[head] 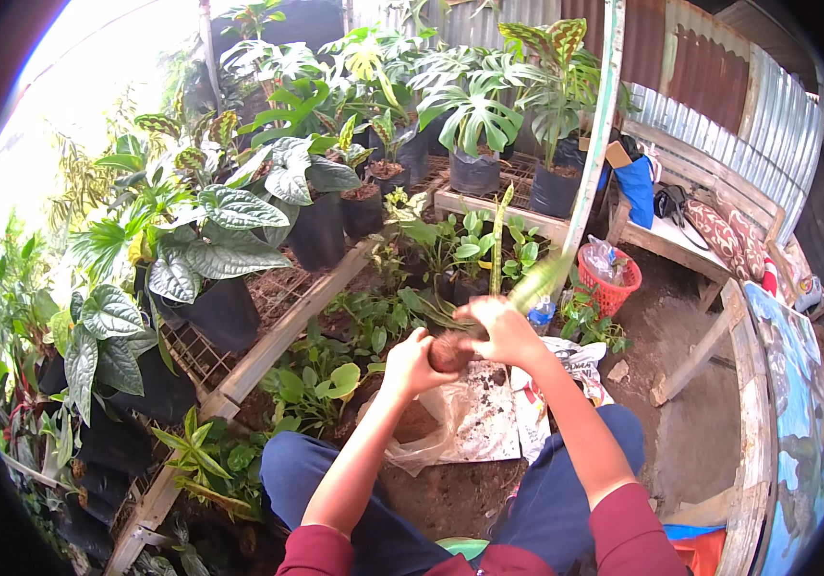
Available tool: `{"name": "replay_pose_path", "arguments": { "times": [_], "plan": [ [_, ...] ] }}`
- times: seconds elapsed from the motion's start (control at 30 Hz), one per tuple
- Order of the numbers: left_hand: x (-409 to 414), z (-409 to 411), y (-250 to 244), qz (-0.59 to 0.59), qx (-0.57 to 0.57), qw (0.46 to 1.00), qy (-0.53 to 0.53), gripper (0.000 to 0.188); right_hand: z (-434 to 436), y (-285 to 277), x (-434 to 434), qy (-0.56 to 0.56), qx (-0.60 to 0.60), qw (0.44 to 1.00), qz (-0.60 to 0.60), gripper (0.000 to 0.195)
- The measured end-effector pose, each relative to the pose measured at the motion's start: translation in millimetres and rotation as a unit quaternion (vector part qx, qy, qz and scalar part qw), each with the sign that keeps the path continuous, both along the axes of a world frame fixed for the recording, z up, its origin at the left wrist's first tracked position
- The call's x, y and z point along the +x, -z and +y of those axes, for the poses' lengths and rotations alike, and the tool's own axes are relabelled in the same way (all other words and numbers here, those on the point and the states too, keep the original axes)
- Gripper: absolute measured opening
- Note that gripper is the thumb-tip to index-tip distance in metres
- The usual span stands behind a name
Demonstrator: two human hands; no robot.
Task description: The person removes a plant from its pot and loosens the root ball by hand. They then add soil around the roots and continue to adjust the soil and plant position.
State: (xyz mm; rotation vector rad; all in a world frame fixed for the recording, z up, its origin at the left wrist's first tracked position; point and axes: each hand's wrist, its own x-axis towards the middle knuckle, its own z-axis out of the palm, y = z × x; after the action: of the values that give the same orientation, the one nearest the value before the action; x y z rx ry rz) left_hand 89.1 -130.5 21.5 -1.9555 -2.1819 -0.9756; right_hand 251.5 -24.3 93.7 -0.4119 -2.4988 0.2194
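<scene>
A brown root ball (449, 352) is held between both hands in front of me. My left hand (413, 362) grips it from the left, thumb and fingers curled round it. My right hand (504, 333) holds the plant's leaf base just above it, and a blurred yellow-green leaf (538, 282) slants up to the right beyond that hand. Below the hands lies an open clear plastic bag (430, 432) with brown potting material inside. It rests partly on a white board (491, 425) speckled with dark soil.
Leafy potted plants in black bags (217, 313) crowd a wooden-framed mesh bench at the left. A printed sack (572, 363), a water bottle (542, 314) and a red plastic basket (610, 281) stand to the right. A wooden bench (671, 245) holds bags and cushions.
</scene>
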Motion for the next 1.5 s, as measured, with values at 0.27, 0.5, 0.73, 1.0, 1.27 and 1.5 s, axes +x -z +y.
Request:
{"name": "replay_pose_path", "arguments": {
  "times": [0.27, 0.5, 0.73, 1.0, 1.27, 1.5],
  "plan": [
    [1, 21, -7, -0.251, 0.064, 0.963, 0.080, 0.051, 0, 48, -21, -0.026, -0.597, 0.732, 0.327, 0.057],
    [31, 37, -20, -0.349, -0.034, 0.930, 0.109, 0.056, 9, 39, -19, -0.042, -0.694, 0.644, 0.320, 0.025],
    [49, 72, -8, -0.284, -0.164, 0.943, 0.055, 0.062, 55, 70, -4, 0.047, -0.689, 0.627, 0.361, 0.028],
    [38, 104, 19, -0.132, -0.161, 0.978, 0.025, 0.069, 104, 98, -20, 0.032, -0.701, 0.636, 0.322, 0.027],
    [22, 111, 46, -0.075, -0.096, 0.992, 0.035, 0.061, 121, 122, -39, 0.040, -0.777, 0.519, 0.355, 0.021],
    [8, 112, 60, -0.035, -0.048, 0.998, 0.002, 0.057, 113, 113, -52, 0.105, -0.733, 0.606, 0.289, 0.026]
  ]
}}
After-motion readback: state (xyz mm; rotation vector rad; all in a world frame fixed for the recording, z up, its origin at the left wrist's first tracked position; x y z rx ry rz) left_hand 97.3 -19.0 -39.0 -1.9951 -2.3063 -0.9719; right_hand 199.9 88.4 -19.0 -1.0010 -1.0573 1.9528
